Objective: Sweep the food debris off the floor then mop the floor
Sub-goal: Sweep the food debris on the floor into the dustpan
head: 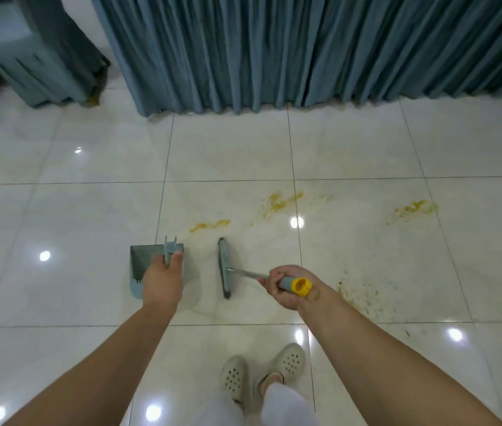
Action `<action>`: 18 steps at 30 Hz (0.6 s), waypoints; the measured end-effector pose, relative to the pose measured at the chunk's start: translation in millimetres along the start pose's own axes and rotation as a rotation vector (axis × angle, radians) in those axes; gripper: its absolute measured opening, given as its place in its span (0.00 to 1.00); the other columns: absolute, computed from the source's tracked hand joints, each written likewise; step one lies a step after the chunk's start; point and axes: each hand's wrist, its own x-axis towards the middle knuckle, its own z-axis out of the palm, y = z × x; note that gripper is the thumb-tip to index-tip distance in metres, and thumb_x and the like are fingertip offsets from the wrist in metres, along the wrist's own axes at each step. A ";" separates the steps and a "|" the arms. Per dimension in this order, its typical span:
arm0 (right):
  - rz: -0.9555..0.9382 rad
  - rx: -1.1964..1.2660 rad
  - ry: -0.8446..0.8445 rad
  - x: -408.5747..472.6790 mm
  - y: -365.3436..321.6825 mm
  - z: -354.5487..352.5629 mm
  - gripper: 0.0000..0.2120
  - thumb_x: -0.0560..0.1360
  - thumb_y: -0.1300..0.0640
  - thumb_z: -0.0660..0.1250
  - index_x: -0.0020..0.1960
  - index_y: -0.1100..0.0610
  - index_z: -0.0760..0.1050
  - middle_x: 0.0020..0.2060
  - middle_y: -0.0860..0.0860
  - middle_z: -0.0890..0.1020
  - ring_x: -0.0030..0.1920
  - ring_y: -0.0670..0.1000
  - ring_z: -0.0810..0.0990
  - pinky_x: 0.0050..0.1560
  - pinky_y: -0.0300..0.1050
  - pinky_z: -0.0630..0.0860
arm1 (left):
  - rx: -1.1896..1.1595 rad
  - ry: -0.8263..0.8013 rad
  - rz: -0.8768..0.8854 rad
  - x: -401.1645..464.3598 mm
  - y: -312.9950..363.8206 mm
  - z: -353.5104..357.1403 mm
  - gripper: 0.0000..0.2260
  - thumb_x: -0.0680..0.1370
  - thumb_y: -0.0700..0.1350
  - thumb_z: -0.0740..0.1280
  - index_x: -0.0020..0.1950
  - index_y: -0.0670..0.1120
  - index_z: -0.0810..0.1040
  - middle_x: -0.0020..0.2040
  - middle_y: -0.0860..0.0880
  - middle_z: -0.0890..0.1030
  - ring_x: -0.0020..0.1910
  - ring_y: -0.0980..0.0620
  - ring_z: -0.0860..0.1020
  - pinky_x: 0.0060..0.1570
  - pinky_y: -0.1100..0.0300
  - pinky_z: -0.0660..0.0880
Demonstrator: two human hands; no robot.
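- Covering nearly the whole view, the glossy tiled floor (89,210) spreads out from the broom in every direction, with open tile to its left and behind the person.
- Hanging beyond the broom, the blue-grey curtain (305,50) reaches the floor and hides whatever is behind it; a second curtain at the far left is blurred.
- Yellow food stains (280,202) lie on the tiles just past the broom, another patch (415,208) lies well to its right, and fine crumbs (363,290) scatter right of the broom near the right hand.
- The dustpan (139,265) stands just left of the broom; the left hand (162,279) grips its upright handle, fingers curled round it, hiding much of the pan.
- The broom (224,267) rests its head on the floor; the right hand (288,287) is wrapped round its yellow-capped handle.
- No readable writing shows anywhere.
- Two pale perforated clogs (288,361) stand behind the broom.
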 end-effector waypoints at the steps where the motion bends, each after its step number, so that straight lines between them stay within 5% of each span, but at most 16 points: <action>1: -0.019 0.021 0.000 -0.7 -11.6 -1.4 0.04 0.78 0.70 0.54 0.51 0.68 0.67 0.42 0.65 0.71 0.14 0.49 0.68 0.15 0.32 0.68 | 0.004 -0.001 -0.008 -1.1 3.4 6.2 0.16 0.80 0.54 0.59 0.47 0.41 0.73 0.42 0.40 0.77 0.39 0.42 0.77 0.41 0.50 0.77; 8: -0.167 0.235 0.005 -25.6 -89.6 -39.0 0.04 0.79 0.69 0.54 0.49 0.65 0.67 0.44 0.66 0.70 0.13 0.50 0.68 0.15 0.32 0.68 | 0.051 -0.023 -0.019 -11.0 33.8 53.0 0.17 0.80 0.55 0.58 0.48 0.40 0.73 0.47 0.38 0.80 0.46 0.38 0.79 0.52 0.43 0.78; 13: -0.254 0.382 0.009 -59.3 -130.2 -90.4 0.05 0.80 0.69 0.53 0.50 0.67 0.67 0.49 0.68 0.69 0.12 0.49 0.66 0.14 0.32 0.66 | 0.081 -0.070 0.041 -28.9 65.1 91.7 0.20 0.81 0.53 0.57 0.57 0.36 0.73 0.46 0.38 0.78 0.37 0.45 0.75 0.30 0.58 0.71; 16: -0.300 0.483 0.044 -69.8 -151.9 -132.2 0.16 0.80 0.68 0.53 0.68 0.64 0.64 0.49 0.67 0.71 0.12 0.49 0.65 0.14 0.32 0.66 | 0.108 -0.101 0.089 -42.5 81.8 115.6 0.20 0.82 0.52 0.56 0.56 0.35 0.74 0.44 0.39 0.77 0.33 0.48 0.73 0.26 0.61 0.65; 18: -0.316 0.557 0.055 -78.7 -163.6 -161.0 0.19 0.80 0.67 0.53 0.70 0.66 0.62 0.57 0.63 0.72 0.13 0.48 0.66 0.15 0.32 0.67 | 0.114 -0.127 0.115 -49.9 90.2 130.4 0.19 0.82 0.52 0.56 0.57 0.36 0.74 0.44 0.40 0.77 0.35 0.47 0.74 0.26 0.61 0.65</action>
